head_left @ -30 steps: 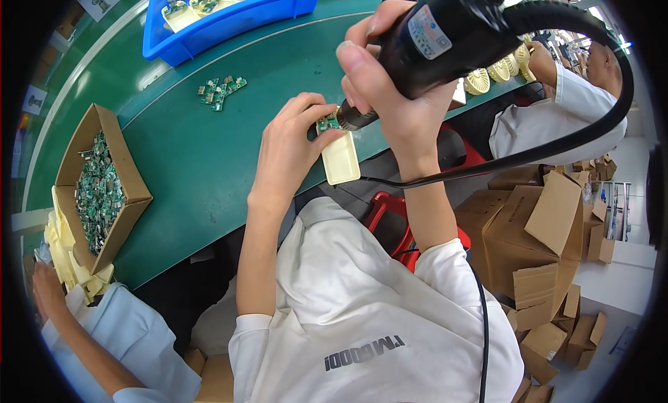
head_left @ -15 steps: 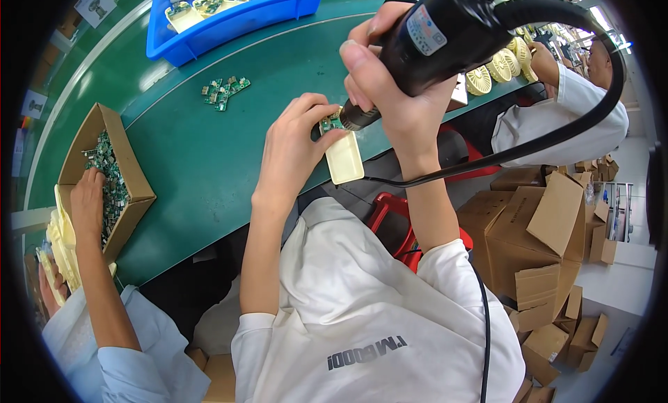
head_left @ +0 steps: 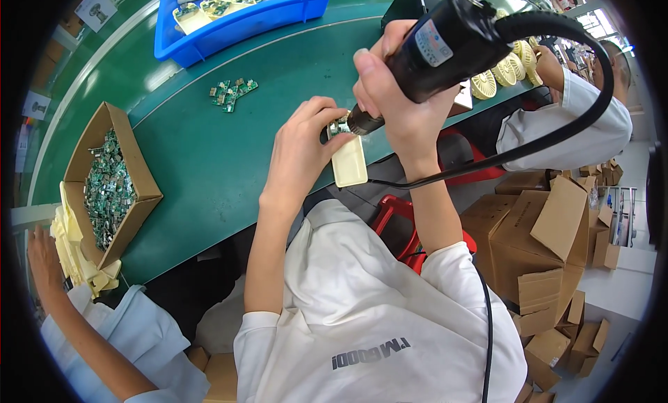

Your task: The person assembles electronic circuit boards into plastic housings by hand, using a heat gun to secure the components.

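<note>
My left hand (head_left: pixel 298 147) pinches the upper end of a cream plastic shell (head_left: pixel 351 166) just beyond the table's near edge. A small green circuit board (head_left: pixel 338 127) sits in that end of the shell, partly covered by my fingers. My right hand (head_left: pixel 415 117) is wrapped round a black electric screwdriver (head_left: pixel 445 55), tilted so that its nose points down and left. The nose is at the circuit board; its tip is hidden, so I cannot tell whether it touches a screw. A thick black cable (head_left: pixel 557 128) loops from the screwdriver's top.
Several loose circuit boards (head_left: pixel 232 94) lie on the green table (head_left: pixel 202 166). Beyond them stands a blue bin (head_left: pixel 257 19) of cream shells. At left are a cardboard box (head_left: pixel 142 215) of boards and a co-worker's hand (head_left: pixel 45 264). Cream fan-like parts (head_left: pixel 506 70) are at right, cartons (head_left: pixel 529 222) behind.
The co-worker's hand at left has left the box of boards and moved beside the cream parts. My hands keep their hold on the shell and screwdriver; the view has shifted slightly.
</note>
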The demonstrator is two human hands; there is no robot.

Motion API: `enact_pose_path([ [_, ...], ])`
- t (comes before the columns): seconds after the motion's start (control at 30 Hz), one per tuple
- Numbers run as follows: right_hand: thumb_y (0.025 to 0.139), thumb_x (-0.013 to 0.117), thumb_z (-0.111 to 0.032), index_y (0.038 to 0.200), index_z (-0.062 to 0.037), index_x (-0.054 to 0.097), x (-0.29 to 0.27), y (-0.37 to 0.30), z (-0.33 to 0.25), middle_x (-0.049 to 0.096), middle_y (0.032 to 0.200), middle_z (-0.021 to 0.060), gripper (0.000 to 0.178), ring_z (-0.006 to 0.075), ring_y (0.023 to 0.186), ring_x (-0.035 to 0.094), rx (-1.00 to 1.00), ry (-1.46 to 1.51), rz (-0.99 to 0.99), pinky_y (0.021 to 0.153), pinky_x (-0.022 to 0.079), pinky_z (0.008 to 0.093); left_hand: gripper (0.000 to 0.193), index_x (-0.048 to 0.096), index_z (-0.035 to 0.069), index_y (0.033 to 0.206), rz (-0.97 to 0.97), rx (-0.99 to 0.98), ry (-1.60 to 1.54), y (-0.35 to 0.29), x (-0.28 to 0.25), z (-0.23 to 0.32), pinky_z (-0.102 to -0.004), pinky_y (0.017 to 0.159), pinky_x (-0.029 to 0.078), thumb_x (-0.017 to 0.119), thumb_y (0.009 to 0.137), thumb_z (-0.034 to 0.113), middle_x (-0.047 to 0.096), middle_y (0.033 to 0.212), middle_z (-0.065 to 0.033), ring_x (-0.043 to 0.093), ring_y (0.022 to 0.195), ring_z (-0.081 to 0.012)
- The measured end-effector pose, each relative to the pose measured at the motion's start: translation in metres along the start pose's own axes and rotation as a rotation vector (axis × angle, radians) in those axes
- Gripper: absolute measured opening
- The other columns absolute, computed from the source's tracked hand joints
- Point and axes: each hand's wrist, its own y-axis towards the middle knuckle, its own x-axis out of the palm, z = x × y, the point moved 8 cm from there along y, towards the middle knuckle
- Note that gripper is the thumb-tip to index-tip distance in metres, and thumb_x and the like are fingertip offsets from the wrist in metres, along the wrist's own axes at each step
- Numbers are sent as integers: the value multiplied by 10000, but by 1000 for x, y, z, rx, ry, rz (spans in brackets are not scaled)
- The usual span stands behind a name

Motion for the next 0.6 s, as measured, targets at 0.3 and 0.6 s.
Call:
enact_pose_path([
  [0.3, 802, 650, 109, 930, -40, 489, 0, -6, -1, 542, 715, 23, 254, 68, 526, 499, 42, -33, 8, 466, 402, 213, 327, 667, 42, 996, 31, 43, 19, -1, -4, 6, -365, 760, 508, 788, 696, 89, 624, 988, -59, 612, 899, -276],
  [0.6, 802, 646, 98, 963, -48, 450, -1, -11, -29, 543, 754, 43, 293, 85, 550, 503, -133, -49, -68, 496, 427, 228, 304, 671, 45, 991, 19, 70, 33, -2, -6, 12, -361, 776, 513, 782, 714, 104, 636, 1011, -73, 620, 928, -273],
])
